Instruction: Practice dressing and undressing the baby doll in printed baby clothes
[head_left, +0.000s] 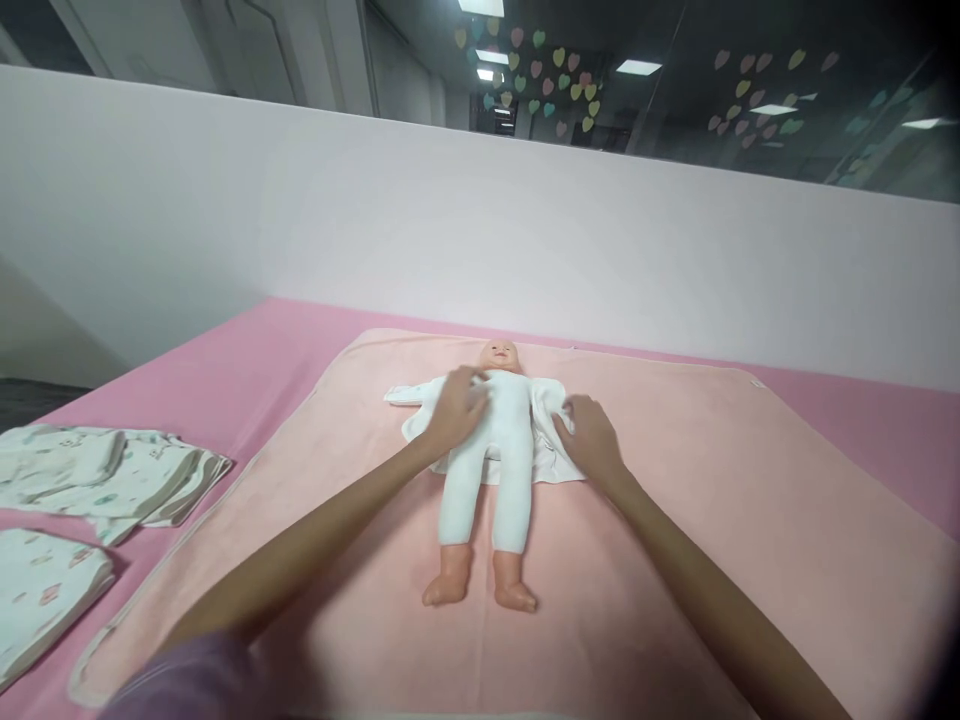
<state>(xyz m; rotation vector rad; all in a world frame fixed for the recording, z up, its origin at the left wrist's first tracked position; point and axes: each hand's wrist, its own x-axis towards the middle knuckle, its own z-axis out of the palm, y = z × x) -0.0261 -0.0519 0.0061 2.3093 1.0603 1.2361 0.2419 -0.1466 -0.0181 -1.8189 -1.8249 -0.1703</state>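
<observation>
A baby doll [512, 440] lies on its back, its head away from me and bare feet toward me, with a white body and legs. Under it a white baby shirt [553, 462] is spread open, one sleeve stretched out to the left. My left hand [457, 412] is over the doll's chest on the left side, thumb and fingers apart, holding nothing I can see. At the right side of the doll, my right hand [594, 435] has its thumb and fingers closed at the shirt's edge by the other sleeve. The doll's arms are hard to make out.
A peach blanket [360, 600] lies under the doll on a pink mat [247, 350]. Folded printed baby clothes [161, 480] and another folded printed cloth [52, 590] lie at the left. A white wall [480, 240] rises behind, with dark glass bearing heart stickers above.
</observation>
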